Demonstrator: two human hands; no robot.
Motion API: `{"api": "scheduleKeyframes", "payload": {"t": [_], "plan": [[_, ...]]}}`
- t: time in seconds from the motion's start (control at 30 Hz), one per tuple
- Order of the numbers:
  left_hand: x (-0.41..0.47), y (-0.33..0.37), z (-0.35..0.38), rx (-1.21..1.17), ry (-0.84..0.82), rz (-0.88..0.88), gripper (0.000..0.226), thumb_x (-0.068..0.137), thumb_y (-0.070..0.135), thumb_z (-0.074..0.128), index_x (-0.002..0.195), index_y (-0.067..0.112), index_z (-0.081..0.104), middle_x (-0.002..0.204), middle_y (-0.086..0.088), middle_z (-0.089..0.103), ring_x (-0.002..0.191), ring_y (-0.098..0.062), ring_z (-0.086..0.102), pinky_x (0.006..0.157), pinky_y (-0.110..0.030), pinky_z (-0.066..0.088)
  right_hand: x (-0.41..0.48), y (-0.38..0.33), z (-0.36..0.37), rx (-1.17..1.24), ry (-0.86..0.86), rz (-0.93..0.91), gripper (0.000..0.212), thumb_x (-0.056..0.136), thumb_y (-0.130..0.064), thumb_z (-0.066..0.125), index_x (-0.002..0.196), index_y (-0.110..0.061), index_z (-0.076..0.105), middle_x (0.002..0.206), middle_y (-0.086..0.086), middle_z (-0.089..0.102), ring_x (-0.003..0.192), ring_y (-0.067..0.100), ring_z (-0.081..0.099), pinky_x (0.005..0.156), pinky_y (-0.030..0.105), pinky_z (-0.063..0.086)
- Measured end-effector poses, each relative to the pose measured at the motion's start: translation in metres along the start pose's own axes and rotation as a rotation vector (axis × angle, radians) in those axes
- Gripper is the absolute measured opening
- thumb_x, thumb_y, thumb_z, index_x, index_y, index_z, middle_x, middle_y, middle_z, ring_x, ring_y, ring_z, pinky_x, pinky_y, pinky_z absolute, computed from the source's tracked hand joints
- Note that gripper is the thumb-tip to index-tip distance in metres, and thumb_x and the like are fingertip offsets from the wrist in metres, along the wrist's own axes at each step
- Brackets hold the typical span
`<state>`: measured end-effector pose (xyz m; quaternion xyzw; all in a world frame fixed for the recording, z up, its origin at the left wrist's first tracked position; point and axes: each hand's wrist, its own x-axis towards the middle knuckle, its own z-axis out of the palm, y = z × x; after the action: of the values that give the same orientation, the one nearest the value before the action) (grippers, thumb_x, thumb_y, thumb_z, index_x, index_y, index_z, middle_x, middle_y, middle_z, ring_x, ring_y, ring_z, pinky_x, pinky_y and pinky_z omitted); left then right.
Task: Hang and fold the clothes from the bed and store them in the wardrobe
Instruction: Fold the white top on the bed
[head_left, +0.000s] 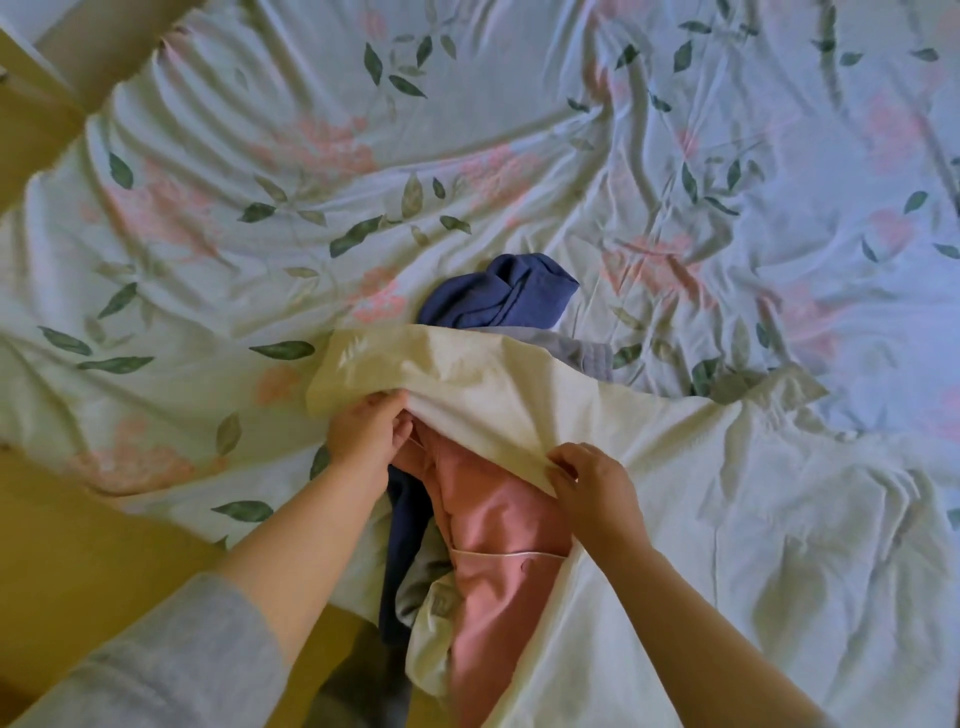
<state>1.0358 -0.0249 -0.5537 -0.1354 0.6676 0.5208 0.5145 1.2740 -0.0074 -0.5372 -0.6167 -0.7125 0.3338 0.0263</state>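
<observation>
Both the left hand (366, 431) and the right hand (592, 480) pinch the white garment (498, 395) edge, a pink garment (498, 525) just below their fingers and blue clothing (498, 291) beyond.

Left hand (366, 431) and right hand (589, 480) extended forward, fingers apparently pinched closed

clothes (498, 525) on bed (467, 130), under sheet (701, 493)

2 hands (363, 431), 1 sheet (467, 130), 3 garments (498, 296)
</observation>
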Motion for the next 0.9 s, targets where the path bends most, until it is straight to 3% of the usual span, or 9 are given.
{"api": "scheduleKeyframes", "payload": {"t": [0.13, 0.3, 0.4, 0.47, 0.53, 0.63, 0.73, 0.8, 0.9], "plan": [[-0.019, 0.015, -0.010, -0.121, -0.168, 0.169, 0.007, 0.089, 0.002, 0.064, 0.087, 0.008, 0.063, 0.094, -0.007, 0.072, 0.091, -0.016, 0.072, 0.079, -0.029, 0.059, -0.017, -0.008, -0.005, 0.106, 0.131, -0.121, 0.006, 0.084, -0.007, 0.061, 0.080, -0.011, 0.063, 0.076, -0.005, 0.057, 0.068, 0.011, 0.053, 0.062, 0.024, 0.043], [-0.002, -0.026, -0.055, -0.128, -0.014, -0.201, 0.026, 0.094, 0.004, 0.053, 0.119, 0.005, 0.056, 0.121, -0.013, 0.062, 0.116, -0.025, 0.058, 0.097, -0.036, 0.045, -0.017, -0.002, 0.003, -0.013, -0.288, -0.012, 0.013, 0.086, -0.019, 0.060, 0.078, -0.011, 0.066, 0.076, -0.001, 0.065, 0.073, 0.016, 0.060, 0.071, 0.036, 0.052], [0.011, -0.024, -0.059, -0.070, 0.019, -0.284, 0.015, 0.092, 0.025, 0.061, 0.101, 0.013, 0.060, 0.105, -0.007, 0.067, 0.103, -0.022, 0.062, 0.088, -0.035, 0.047, 0.004, 0.000, -0.003, -0.014, -0.029, -0.073, 0.014, 0.089, -0.018, 0.064, 0.080, -0.010, 0.070, 0.079, 0.002, 0.067, 0.072, 0.019, 0.061, 0.066, 0.032, 0.049], [0.014, -0.019, -0.050, 0.214, 0.086, -0.089, 0.024, 0.086, 0.038, 0.067, 0.083, 0.016, 0.059, 0.082, -0.005, 0.065, 0.076, -0.021, 0.063, 0.067, -0.032, 0.051, 0.020, -0.001, -0.011, -0.025, 0.128, -0.120, 0.009, 0.090, -0.013, 0.063, 0.088, -0.011, 0.071, 0.084, 0.003, 0.066, 0.072, 0.017, 0.058, 0.065, 0.029, 0.047], [0.012, -0.015, -0.041, 0.688, 0.206, 0.313, 0.042, 0.083, 0.045, 0.065, 0.061, 0.014, 0.046, 0.058, -0.001, 0.049, 0.055, -0.023, 0.049, 0.048, -0.028, 0.035, 0.038, 0.001, -0.018, -0.047, 0.208, -0.118, 0.013, 0.093, -0.009, 0.059, 0.099, -0.009, 0.071, 0.094, 0.006, 0.067, 0.082, 0.022, 0.060, 0.071, 0.033, 0.049], [0.004, 0.001, -0.027, 1.024, 0.204, 0.813, 0.040, 0.078, 0.035, 0.067, 0.062, 0.016, 0.036, 0.055, 0.002, 0.039, 0.051, -0.022, 0.037, 0.046, -0.028, 0.022, 0.064, 0.013, -0.027, -0.135, 0.147, -0.041, 0.031, 0.096, -0.011, 0.054, 0.126, -0.007, 0.061, 0.126, 0.013, 0.060, 0.115, 0.032, 0.055, 0.093, 0.042, 0.047], [0.010, 0.018, -0.005, 1.265, 0.111, 1.205, 0.027, 0.064, 0.005, 0.073, 0.077, 0.009, 0.048, 0.070, -0.006, 0.050, 0.065, -0.028, 0.046, 0.058, -0.033, 0.033, 0.080, 0.025, -0.036, -0.201, -0.108, 0.046, 0.054, 0.097, -0.024, 0.057, 0.148, -0.013, 0.038, 0.148, 0.009, 0.045, 0.138, 0.028, 0.039, 0.109, 0.040, 0.037], [0.018, 0.026, 0.014, 1.344, -0.042, 1.292, 0.036, 0.064, 0.000, 0.070, 0.098, 0.005, 0.060, 0.094, -0.010, 0.060, 0.087, -0.033, 0.054, 0.077, -0.041, 0.042, 0.086, 0.030, -0.038, -0.257, -0.230, 0.046, 0.063, 0.096, -0.030, 0.059, 0.151, -0.019, 0.031, 0.150, 0.008, 0.042, 0.139, 0.026, 0.037, 0.112, 0.040, 0.035], [0.032, 0.032, 0.044, 1.447, -0.390, 1.042, 0.051, 0.085, 0.010, 0.063, 0.134, 0.009, 0.051, 0.134, -0.008, 0.055, 0.122, -0.031, 0.051, 0.103, -0.044, 0.038, 0.091, 0.038, -0.037, -0.302, -0.237, 0.041, 0.060, 0.092, -0.037, 0.063, 0.146, -0.023, 0.040, 0.138, 0.006, 0.049, 0.131, 0.026, 0.042, 0.107, 0.037, 0.037]]}}
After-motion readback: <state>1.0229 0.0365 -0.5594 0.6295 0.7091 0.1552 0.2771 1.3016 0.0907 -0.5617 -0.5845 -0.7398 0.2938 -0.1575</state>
